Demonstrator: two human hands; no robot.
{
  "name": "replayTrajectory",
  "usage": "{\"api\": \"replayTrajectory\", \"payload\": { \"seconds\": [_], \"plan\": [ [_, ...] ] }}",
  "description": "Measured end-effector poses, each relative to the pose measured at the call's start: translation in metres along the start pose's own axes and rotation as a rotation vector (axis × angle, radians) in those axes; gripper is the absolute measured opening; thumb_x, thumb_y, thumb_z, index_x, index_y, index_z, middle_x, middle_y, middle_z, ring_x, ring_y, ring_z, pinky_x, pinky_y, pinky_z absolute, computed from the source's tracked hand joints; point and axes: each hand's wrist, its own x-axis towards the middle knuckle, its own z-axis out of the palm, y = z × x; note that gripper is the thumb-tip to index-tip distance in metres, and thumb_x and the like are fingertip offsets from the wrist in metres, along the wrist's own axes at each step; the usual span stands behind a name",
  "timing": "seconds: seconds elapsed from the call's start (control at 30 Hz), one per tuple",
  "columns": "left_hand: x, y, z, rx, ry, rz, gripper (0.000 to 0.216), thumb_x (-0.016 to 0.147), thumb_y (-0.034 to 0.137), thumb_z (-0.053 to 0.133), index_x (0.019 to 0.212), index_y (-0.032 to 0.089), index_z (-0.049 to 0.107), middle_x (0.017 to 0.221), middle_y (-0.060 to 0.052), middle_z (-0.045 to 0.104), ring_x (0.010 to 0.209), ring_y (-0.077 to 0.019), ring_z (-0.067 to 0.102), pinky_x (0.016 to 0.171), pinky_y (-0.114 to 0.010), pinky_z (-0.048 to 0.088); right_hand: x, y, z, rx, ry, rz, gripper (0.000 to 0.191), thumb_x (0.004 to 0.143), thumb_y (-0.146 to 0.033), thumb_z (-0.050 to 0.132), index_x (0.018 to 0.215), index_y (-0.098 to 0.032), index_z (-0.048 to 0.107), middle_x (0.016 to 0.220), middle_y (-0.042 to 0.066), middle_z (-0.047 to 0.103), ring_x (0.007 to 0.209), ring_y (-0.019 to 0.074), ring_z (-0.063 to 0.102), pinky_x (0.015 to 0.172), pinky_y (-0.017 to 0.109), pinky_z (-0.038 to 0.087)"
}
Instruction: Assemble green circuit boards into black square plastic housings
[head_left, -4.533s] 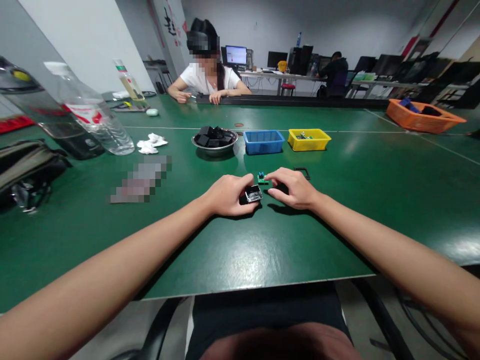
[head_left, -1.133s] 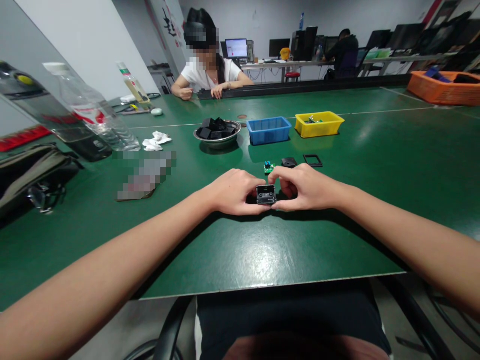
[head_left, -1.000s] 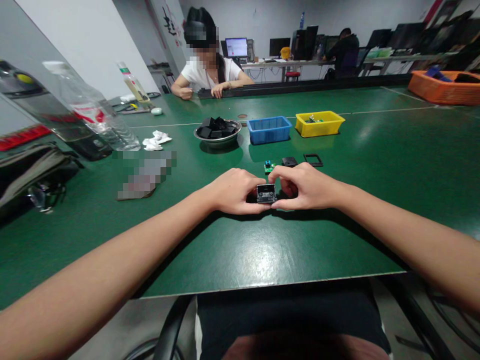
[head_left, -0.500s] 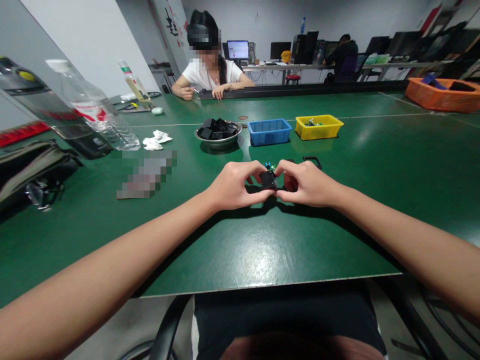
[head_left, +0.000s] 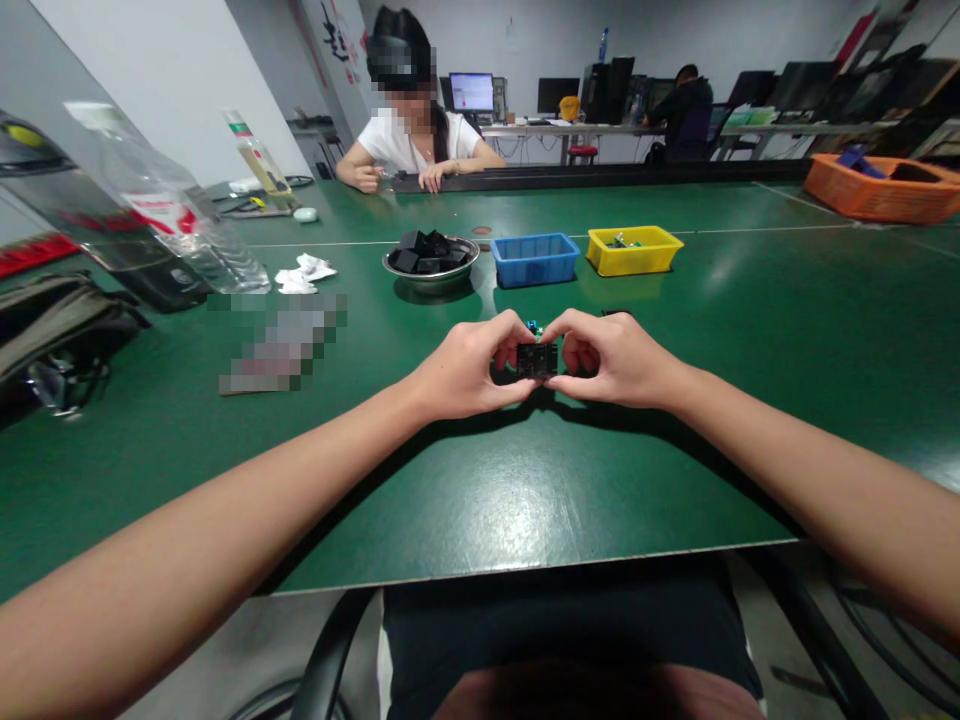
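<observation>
Between my two hands, a small black rectangular plastic case is held just over the green table. My left hand pinches its left side between thumb and fingers. On the other side, my right hand grips it the same way, and the fingertips of both hands nearly meet. The case's broad face, with fine markings or openings, is turned toward me. Right behind it shows a bit of a green circuit board with a blue part. A black piece, mostly covered, lies beyond my right hand.
Beyond my hands stand a metal bowl of black cases, a blue bin and a yellow bin with small parts. Bottles and crumpled tissue are at left. An orange basket sits far right. A person sits opposite.
The black case has been turned in my fingers, so a wider, marked face now points at me. Both hands keep their pinch. The whole view has shifted slightly.
</observation>
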Motion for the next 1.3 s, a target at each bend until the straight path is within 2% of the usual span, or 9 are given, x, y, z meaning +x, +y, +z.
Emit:
{"api": "replayTrajectory", "payload": {
  "seconds": [0.17, 0.47, 0.67, 0.97, 1.3],
  "plan": [
    [0.000, -0.004, -0.002, 0.029, -0.038, 0.033, 0.029, 0.080, 0.033, 0.071, 0.100, 0.017, 0.058, 0.076, 0.003, 0.062, 0.064, -0.0111, 0.060, 0.060, -0.020, 0.043, 0.000, 0.006, 0.000, 0.033, -0.027, 0.005, 0.028, 0.077, -0.020, 0.073, 0.103, -0.017, 0.062, 0.062, -0.008, 0.059, 0.053, 0.0100, 0.054, 0.058, 0.022, 0.037],
    [0.000, -0.008, -0.005, 0.113, -0.076, 0.078, 0.026, 0.082, 0.033, 0.070, 0.099, 0.017, 0.061, 0.075, 0.002, 0.062, 0.064, -0.0127, 0.060, 0.060, -0.023, 0.041, -0.001, 0.012, 0.000, 0.216, -0.094, 0.089, 0.031, 0.081, -0.027, 0.073, 0.108, -0.017, 0.061, 0.061, -0.008, 0.060, 0.052, 0.0100, 0.056, 0.056, 0.022, 0.039],
    [0.001, -0.005, -0.006, 0.161, -0.089, 0.047, 0.025, 0.083, 0.039, 0.067, 0.095, 0.018, 0.061, 0.069, 0.003, 0.062, 0.060, -0.0135, 0.059, 0.059, -0.023, 0.040, 0.000, 0.010, -0.001, 0.179, -0.095, 0.106, 0.033, 0.079, -0.026, 0.075, 0.106, -0.018, 0.059, 0.060, -0.009, 0.058, 0.051, 0.0097, 0.053, 0.057, 0.023, 0.039],
    [0.001, -0.007, -0.008, 0.198, -0.097, 0.034, 0.026, 0.083, 0.041, 0.068, 0.093, 0.018, 0.060, 0.066, 0.003, 0.062, 0.057, -0.0135, 0.058, 0.057, -0.023, 0.039, 0.002, 0.013, -0.002, 0.184, -0.090, 0.092, 0.036, 0.080, -0.035, 0.077, 0.107, -0.017, 0.060, 0.060, -0.009, 0.057, 0.052, 0.0104, 0.052, 0.060, 0.024, 0.040],
    [0.001, -0.009, -0.008, 0.203, -0.113, 0.030, 0.031, 0.085, 0.044, 0.067, 0.099, 0.018, 0.060, 0.067, 0.003, 0.064, 0.059, -0.0147, 0.060, 0.060, -0.024, 0.040, 0.001, 0.014, -0.001, 0.130, -0.050, 0.067, 0.031, 0.083, -0.036, 0.076, 0.105, -0.017, 0.064, 0.059, -0.008, 0.057, 0.052, 0.0096, 0.050, 0.058, 0.023, 0.037]
  ]
}}
